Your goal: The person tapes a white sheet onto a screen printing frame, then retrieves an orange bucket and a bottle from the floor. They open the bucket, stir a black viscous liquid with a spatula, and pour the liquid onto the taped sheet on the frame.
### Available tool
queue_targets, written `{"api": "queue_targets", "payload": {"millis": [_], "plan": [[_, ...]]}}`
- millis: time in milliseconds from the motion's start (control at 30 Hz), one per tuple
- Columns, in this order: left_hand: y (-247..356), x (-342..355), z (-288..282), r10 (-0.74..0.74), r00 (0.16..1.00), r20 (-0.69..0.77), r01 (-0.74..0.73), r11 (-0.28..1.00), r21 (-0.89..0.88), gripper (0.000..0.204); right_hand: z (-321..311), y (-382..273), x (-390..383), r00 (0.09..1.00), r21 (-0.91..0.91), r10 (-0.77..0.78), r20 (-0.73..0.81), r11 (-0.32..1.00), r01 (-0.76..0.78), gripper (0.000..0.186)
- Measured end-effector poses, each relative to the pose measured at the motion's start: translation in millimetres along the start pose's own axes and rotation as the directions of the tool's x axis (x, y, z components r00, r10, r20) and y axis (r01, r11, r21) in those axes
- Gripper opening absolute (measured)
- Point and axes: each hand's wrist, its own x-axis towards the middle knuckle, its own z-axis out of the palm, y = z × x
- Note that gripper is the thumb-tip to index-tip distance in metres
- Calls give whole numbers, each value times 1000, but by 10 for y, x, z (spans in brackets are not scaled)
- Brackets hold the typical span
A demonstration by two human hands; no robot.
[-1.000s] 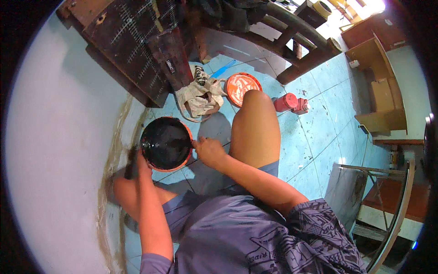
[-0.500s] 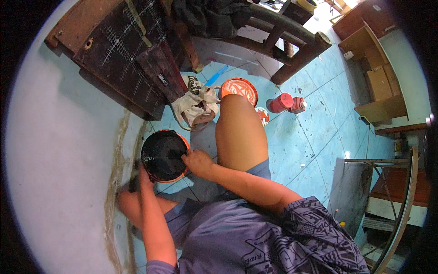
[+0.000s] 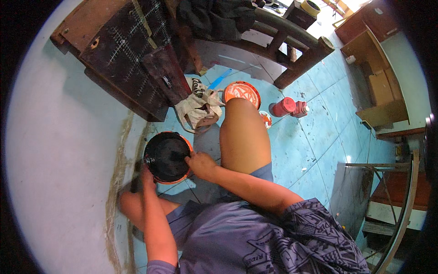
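An orange bucket (image 3: 190,168), its inside coated with black, wet-looking stuff, is between my knees near the wall. My left hand (image 3: 147,177) grips its near left side; most of those fingers are hidden by shade and the bucket. At the right rim my right hand (image 3: 201,164) is closed, its fingertips pointing over the black contents. A dark shape runs from those fingers into the bucket, too dark to tell what it is.
Beyond the bucket lie a crumpled cream cloth bag (image 3: 198,109), a blue strip-like tool (image 3: 220,78) and an orange lid (image 3: 248,91). A red container (image 3: 284,107) stands right of my knee. A dark wooden panel (image 3: 123,59) leans at the wall; a wooden bench frame (image 3: 299,66) is behind.
The whole view has shifted slightly, so everything sits a little lower and to the right. Both hands keep their places at the bucket.
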Motion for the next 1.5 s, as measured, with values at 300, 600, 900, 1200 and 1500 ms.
{"api": "queue_targets", "payload": {"millis": [300,600,900,1200,1500], "plan": [[-70,-205,251,165,986,-14,-151,933,327,60,-177,76,-115,986,-21,129,103,992,-127,27],[391,-897,793,361,932,13,-348,887,303,47,-405,167,-263,987,131,156,-44,980,-149,24],[1544,-2245,1212,419,908,7,-399,861,315,27,-1852,-225,-895,979,357,144,-141,930,-85,33],[3596,-4409,1771,502,801,327,-596,715,365,13,-3882,-1023,-2241,858,513,325,-398,854,-85,32],[5036,-6463,2300,414,659,628,-715,602,355,15,-5802,-2021,-4001,550,677,694,-465,679,-284,28]]}}
